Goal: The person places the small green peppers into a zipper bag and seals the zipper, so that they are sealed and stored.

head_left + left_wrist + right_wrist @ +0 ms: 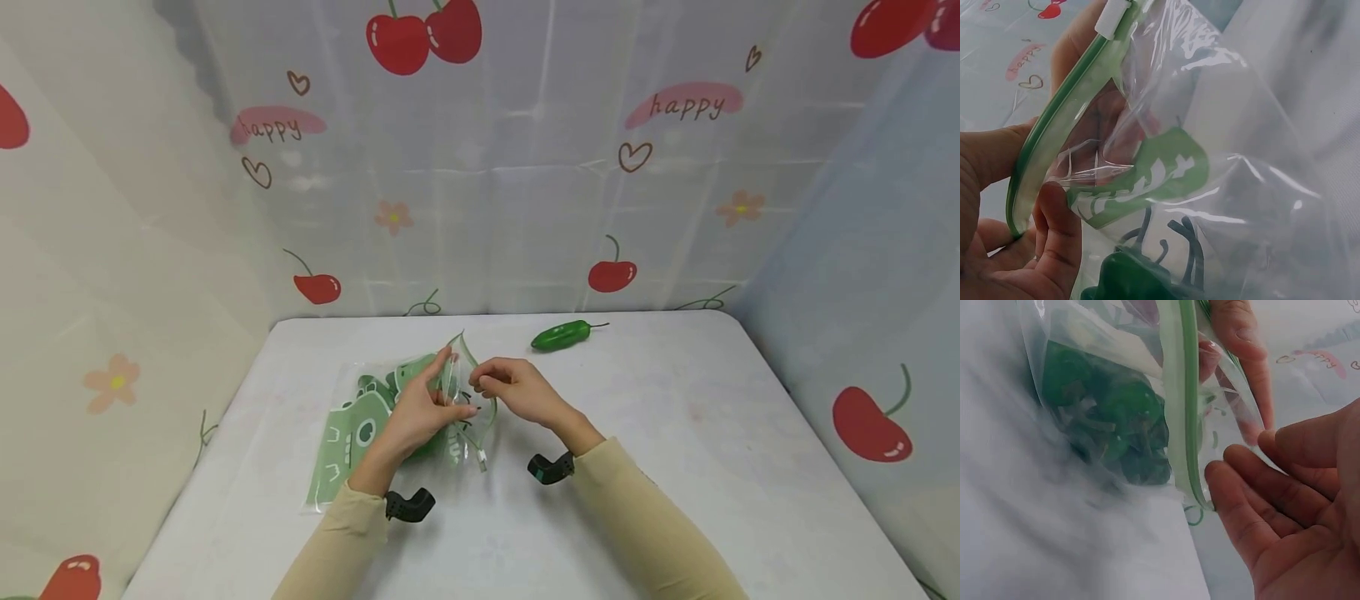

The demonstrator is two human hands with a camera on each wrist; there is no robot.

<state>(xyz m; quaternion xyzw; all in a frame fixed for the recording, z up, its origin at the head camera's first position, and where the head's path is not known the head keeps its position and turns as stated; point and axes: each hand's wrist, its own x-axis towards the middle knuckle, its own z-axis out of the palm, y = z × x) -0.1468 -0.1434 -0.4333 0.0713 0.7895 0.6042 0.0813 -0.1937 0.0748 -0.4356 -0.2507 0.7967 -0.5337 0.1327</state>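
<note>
A clear slider zip bag [333, 454] with a green cartoon face print lies on the table, its mouth end raised toward the right. My left hand [416, 417] holds the bag by its mouth, the thumb across the green zip strip [1063, 103] and a bent finger against the plastic. At the other side of the opening, my right hand [522, 390] pinches the rim between thumb and fingers [1294, 487]. The mouth stands apart between both hands. The white slider [482, 460] sits at the strip's near end. Shiny green peppers [1110, 400] show through the plastic.
A single green chili pepper [562, 336] with a thin stem lies near the table's back edge, beyond the right hand. The white table [675, 500] is enclosed by a cherry-printed curtain [525, 208] at the back and sides.
</note>
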